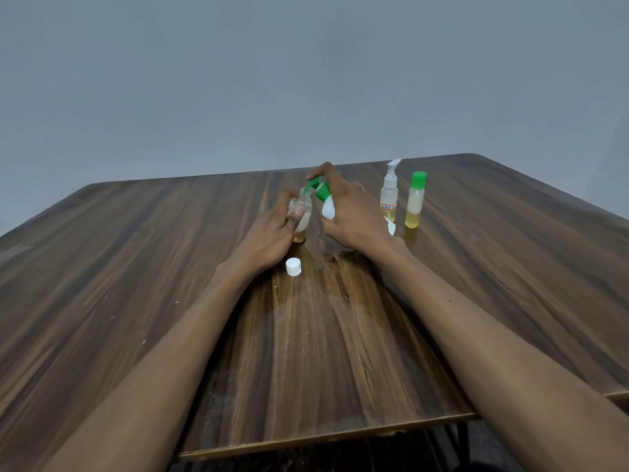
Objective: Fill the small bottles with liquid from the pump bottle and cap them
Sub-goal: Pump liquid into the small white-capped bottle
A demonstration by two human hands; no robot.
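Overhead and slightly forward, a head-worn camera looks down on a dark wood-grain table (pixel 136 267) set against a plain grey wall (pixel 238 80). Two bare forearms reach from the near edge toward the middle of the table.

The right hand (pixel 350 212) is clasped around a white pump bottle with a green pump head (pixel 325 199), tilted toward the left, with the index finger resting on top of the pump. The green nozzle points down at the open mouth of a small clear bottle (pixel 303 216).

The left hand (pixel 272 229) grips that small bottle around its middle, thumb across the front, holding it roughly upright with its base on or just above the table, which of the two cannot be told. Yellowish liquid shows at its bottom, below the fingers.

Toward the far right corner stand two more bottles, close together and upright. One is a clear spray bottle with a white pump top (pixel 389 195) and a small label, holding a little yellow liquid. Just right of it is a small bottle with a green cap (pixel 416 202), closed, with yellow liquid in its lower part.

A loose white cap (pixel 293 267) lies on the table between the two wrists, nearer the left one.
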